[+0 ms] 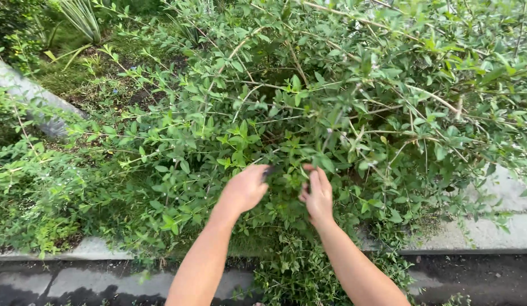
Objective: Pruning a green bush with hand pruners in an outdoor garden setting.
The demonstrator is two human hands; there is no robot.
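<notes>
Both hands reach into a dense green bush (343, 113) with thin arching stems. The left hand (245, 188) grips a dark tool (268, 170); the right hand (317, 195) pinches leaves.

Both my bare arms stretched forward, hands close together

My left hand (245, 188) is curled into a loose fist, knuckles up, with something dark at its fingertips that I cannot make out. My right hand (317, 194) sits just beside it, fingers (315, 177) bent upward and pinched together, wrist slightly turned inward.
</notes>
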